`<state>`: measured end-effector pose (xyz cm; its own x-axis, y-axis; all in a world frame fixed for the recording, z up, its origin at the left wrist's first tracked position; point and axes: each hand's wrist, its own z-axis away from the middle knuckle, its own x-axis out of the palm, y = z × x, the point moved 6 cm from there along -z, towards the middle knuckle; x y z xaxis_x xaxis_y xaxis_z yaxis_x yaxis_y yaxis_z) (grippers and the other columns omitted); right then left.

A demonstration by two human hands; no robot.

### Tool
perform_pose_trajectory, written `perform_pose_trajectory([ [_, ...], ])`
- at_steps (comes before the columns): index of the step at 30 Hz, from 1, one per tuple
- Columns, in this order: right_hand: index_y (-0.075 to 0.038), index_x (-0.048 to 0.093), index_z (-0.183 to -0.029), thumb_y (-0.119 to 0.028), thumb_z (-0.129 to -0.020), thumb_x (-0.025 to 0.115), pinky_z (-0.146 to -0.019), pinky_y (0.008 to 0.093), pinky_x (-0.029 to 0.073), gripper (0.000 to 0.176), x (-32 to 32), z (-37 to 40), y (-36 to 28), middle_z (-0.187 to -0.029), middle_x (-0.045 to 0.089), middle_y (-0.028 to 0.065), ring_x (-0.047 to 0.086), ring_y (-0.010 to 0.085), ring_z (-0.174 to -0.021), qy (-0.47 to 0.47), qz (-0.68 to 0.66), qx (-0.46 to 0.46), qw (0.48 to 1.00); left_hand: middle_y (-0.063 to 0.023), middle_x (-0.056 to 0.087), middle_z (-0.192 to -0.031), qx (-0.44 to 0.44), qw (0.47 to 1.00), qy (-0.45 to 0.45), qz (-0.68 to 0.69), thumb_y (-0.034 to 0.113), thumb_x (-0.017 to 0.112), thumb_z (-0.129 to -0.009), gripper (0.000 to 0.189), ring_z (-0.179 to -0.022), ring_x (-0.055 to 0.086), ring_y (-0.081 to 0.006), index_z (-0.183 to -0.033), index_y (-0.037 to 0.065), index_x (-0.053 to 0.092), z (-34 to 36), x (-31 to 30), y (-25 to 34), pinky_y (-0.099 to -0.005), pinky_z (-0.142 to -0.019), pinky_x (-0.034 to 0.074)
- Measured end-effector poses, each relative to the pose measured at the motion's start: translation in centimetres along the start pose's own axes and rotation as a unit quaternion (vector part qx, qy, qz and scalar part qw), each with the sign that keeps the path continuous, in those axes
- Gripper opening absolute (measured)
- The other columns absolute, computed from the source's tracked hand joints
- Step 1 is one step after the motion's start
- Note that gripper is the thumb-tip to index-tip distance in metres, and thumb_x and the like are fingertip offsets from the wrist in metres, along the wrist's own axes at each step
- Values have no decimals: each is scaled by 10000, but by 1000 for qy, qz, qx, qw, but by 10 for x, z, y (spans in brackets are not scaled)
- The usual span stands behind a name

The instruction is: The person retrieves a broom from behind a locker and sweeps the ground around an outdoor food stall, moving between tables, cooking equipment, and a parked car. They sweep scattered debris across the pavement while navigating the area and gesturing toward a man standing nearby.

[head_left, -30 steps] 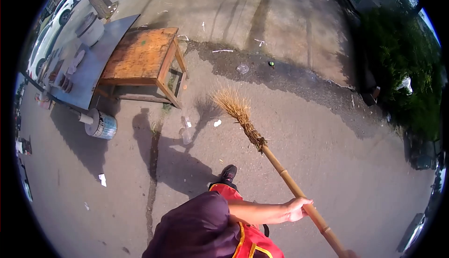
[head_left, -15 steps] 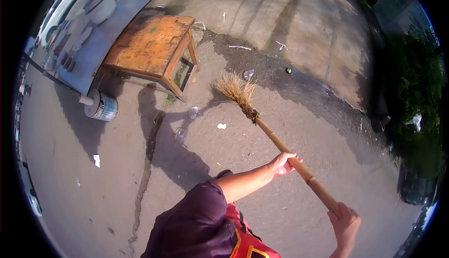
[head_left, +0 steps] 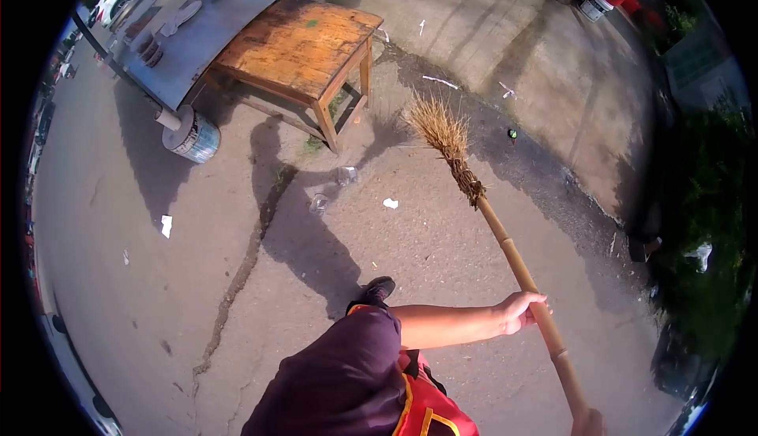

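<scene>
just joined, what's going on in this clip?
A person stands on paved ground outdoors, holding a straw broom as if sweeping. The left hand grips the middle of the handle; the right hand barely shows at the handle's top end. The bristles are near a wooden table, with scraps of litter close by.

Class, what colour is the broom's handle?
The handle is tan, bamboo-like; the head view shows it best.
</scene>
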<state>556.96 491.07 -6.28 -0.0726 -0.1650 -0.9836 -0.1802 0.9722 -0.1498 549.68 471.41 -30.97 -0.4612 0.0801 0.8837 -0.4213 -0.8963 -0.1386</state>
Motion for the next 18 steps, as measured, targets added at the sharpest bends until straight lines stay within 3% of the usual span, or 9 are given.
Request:
perform_pose_trajectory([
  [1, -7, 596, -711, -222, -697, 651, -455, 267, 400, 223, 32, -17, -49, -581, 560, 61, 491, 144, -487, 3, -57, -49, 997, -86, 507, -805, 48, 998, 24, 29, 126, 530, -755, 141, -806, 551, -221, -825, 40, 442, -21, -19, 35, -321, -754, 451],
  [2, -45, 541, -766, -209, -618, 663, -488, 355, 393, 252, 53, -32, -122, -597, 516, 108, 495, 286, -544, 12, 80, -142, 987, -106, 498, -796, 78, 996, -6, 40, 117, 537, -741, 160, -802, 543, -238, -813, 28, 426, -36, -33, 75, -352, -768, 456],
  [8, -42, 454, -653, -264, -674, 639, -436, 342, 391, 290, 147, -95, -222, -535, 478, 88, 490, 254, -506, -43, 117, -283, 951, -134, 487, -801, 214, 970, 8, 118, 87, 514, -752, 177, -788, 523, -240, -849, -11, 403, -45, -132, 206, -365, -791, 446],
  [11, -70, 455, -609, -235, -637, 658, -420, 330, 390, 263, 115, -92, -189, -502, 479, 82, 474, 258, -448, -68, 91, -320, 941, -120, 507, -825, 150, 977, -4, 154, 71, 533, -750, 149, -873, 521, -258, -839, -3, 439, 1, -144, 134, -354, -816, 437],
  [12, -52, 505, -584, -199, -525, 719, -445, 355, 370, 266, 102, -85, -165, -520, 487, 102, 464, 283, -486, -84, 57, -266, 959, -118, 517, -841, 131, 979, -23, 157, 67, 541, -747, 137, -902, 518, -262, -830, 1, 455, 18, -139, 105, -347, -827, 433],
  [13, -36, 559, -603, -184, -562, 700, -451, 343, 395, 209, 85, -72, -166, -524, 517, 121, 513, 278, -487, -121, 155, -266, 944, -113, 525, -858, 107, 980, 14, 166, 60, 541, -745, 116, -913, 517, -253, -820, 6, 471, 36, -136, 75, -339, -837, 427],
  [14, -19, 595, -666, -202, -679, 658, -460, 298, 410, 193, 143, -61, -36, -583, 565, 86, 514, 185, -488, -204, 398, -231, 864, -108, 534, -875, 83, 979, 52, 177, 52, 541, -743, 95, -923, 515, -244, -809, 12, 486, 53, -138, 46, -332, -847, 421],
  [15, -38, 595, -633, -181, -676, 646, -501, 325, 424, 158, 95, -46, -69, -580, 562, 96, 532, 224, -513, -75, 25, -280, 957, -107, 535, -888, 62, 982, 78, 161, 58, 540, -743, 100, -917, 518, -234, -817, 16, 488, 67, -147, 27, -327, -844, 421],
  [18, -48, 601, -663, -192, -694, 627, -549, 328, 429, 150, 92, -3, -90, -589, 559, 96, 540, 236, -557, -167, -1, -188, 968, -87, 515, -888, 27, 979, 127, 158, 65, 520, -746, 119, -905, 503, -206, -846, 24, 471, 104, -203, -19, -330, -857, 401],
])
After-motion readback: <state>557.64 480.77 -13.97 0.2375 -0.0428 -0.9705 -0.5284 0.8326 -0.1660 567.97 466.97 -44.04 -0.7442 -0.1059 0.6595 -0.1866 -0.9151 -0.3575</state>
